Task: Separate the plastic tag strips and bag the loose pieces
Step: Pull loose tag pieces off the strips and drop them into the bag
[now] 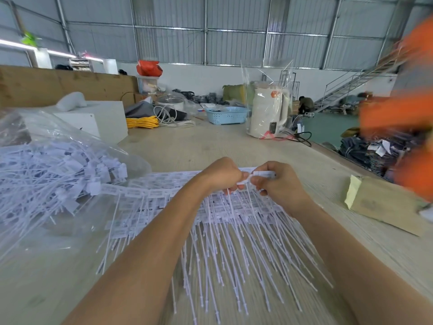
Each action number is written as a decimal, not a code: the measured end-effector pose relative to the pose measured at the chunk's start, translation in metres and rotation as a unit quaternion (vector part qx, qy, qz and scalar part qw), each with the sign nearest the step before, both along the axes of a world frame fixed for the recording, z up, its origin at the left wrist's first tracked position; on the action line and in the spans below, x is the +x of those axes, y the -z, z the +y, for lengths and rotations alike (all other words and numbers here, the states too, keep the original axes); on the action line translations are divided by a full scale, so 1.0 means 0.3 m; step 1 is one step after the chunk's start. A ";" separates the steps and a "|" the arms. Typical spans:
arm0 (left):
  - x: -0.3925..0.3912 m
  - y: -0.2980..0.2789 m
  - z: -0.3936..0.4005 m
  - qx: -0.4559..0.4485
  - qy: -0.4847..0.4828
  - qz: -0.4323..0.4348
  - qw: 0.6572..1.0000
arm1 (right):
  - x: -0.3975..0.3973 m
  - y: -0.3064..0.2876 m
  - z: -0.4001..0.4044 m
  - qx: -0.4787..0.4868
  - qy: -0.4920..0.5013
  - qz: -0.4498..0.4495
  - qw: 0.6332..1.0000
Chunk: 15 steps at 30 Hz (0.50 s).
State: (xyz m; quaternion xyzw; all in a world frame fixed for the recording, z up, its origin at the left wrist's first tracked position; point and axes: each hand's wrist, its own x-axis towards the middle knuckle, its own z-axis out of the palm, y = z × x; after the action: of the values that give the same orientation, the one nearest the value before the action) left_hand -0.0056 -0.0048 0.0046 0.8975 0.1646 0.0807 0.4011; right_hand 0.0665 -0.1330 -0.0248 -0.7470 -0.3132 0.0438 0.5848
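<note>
White plastic tag strips (234,231) lie spread over the table middle, their labelled heads joined in rows and their long thin tails fanning toward me. My left hand (222,175) grips the far row of joined heads. My right hand (275,184) pinches one white tag (263,174) at the end of that row, right beside the left hand. At the left, a clear plastic bag (46,179) lies open on its side, stuffed with several loose separated tags.
A cardboard box (384,205) lies at the right. A person in orange (403,118) stands blurred at the table's right edge. Farther back stand a white box (98,118), yellow cable (143,121), a blue basket (227,114) and a bagged white kettle (269,113).
</note>
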 end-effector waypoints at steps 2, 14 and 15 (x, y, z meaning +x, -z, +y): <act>0.000 -0.005 -0.007 -0.024 -0.003 -0.002 1.000 | 0.000 0.001 0.006 0.005 0.010 -0.011 1.000; 0.000 -0.014 0.013 -0.160 -0.010 0.022 0.987 | -0.006 -0.005 0.004 0.025 0.003 -0.097 0.995; 0.000 -0.018 0.011 -0.139 -0.008 0.023 0.990 | -0.007 -0.007 0.008 0.023 0.002 -0.094 0.995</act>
State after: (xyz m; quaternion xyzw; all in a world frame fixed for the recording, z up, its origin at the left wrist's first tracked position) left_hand -0.0057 -0.0014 0.0101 0.8333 0.1910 0.0394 0.5173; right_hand 0.0644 -0.1306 -0.0226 -0.7349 -0.3659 -0.0349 0.5699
